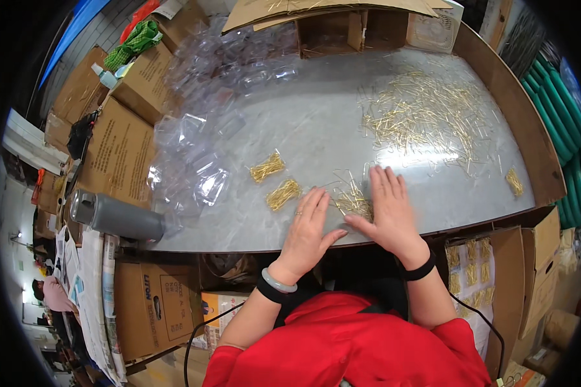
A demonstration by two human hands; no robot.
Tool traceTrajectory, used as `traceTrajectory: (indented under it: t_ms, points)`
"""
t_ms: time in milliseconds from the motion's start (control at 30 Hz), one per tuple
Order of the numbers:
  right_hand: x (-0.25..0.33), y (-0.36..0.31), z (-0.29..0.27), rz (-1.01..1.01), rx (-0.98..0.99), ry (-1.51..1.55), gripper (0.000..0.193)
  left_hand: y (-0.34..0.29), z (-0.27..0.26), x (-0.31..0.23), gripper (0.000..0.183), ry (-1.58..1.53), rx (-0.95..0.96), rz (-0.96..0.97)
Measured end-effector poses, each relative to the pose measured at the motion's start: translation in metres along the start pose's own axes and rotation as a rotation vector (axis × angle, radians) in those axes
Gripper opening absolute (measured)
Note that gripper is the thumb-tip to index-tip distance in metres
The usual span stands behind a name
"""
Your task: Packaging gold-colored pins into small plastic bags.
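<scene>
On the grey tabletop (316, 129), a small loose pile of thin gold-coloured wire hooks (352, 197) lies between my two hands. My left hand (308, 229) rests at the pile's left side, its fingers stretched out and the thumb apart. At the right side is my right hand (392, 213), flat with fingers extended and its thumb by the near end of the pile. Neither hand grips anything. Left of the hands lie two gathered gold wire bundles, an upper bundle (266, 168) and a lower bundle (283, 194). A wide scatter of hooks (426, 116) covers the far right.
Clear plastic packs (200, 142) heap along the left. A grey bottle (126, 217) lies on its side by the near left edge. Another bundle (514, 182) sits near the right cardboard wall (513, 97). Below the right edge, an open carton (507, 258) holds several bundles.
</scene>
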State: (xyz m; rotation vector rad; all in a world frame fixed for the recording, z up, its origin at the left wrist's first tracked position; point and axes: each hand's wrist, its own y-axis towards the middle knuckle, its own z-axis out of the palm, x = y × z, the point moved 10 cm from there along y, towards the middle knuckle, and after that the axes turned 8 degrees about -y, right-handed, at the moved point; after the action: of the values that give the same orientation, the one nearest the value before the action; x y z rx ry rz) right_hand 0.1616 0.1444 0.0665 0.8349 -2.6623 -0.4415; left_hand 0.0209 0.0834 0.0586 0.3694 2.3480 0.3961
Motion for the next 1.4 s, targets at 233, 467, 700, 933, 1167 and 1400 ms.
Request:
traceTrajectory:
  t_ms: [233, 467, 700, 933, 1167, 1400]
  points:
    - [0.021, -0.004, 0.007, -0.385, 0.118, 0.205, 0.05, 0.0, -0.003, 0.004, 0.088, 0.02, -0.002, -0.014]
    - [-0.01, -0.013, -0.031, -0.129, -0.079, 0.381, 0.048, 0.003, 0.002, 0.012, 0.098, 0.093, 0.093, -0.081]
    - [-0.021, -0.029, -0.034, -0.118, -0.053, 0.194, 0.042, 0.012, 0.019, 0.004, 0.1, 0.136, 0.215, -0.077]
    - [-0.008, -0.018, -0.013, -0.145, -0.089, 0.362, 0.034, 0.02, 0.033, -0.015, 0.089, 0.101, 0.182, 0.049]
    - [-0.011, -0.037, -0.012, 0.191, -0.174, 0.533, 0.059, 0.017, 0.03, -0.014, 0.073, 0.028, 0.146, 0.061]
    - [0.009, -0.003, -0.016, -0.046, -0.001, 0.511, 0.077, 0.015, 0.024, -0.014, 0.072, -0.024, 0.135, 0.079]
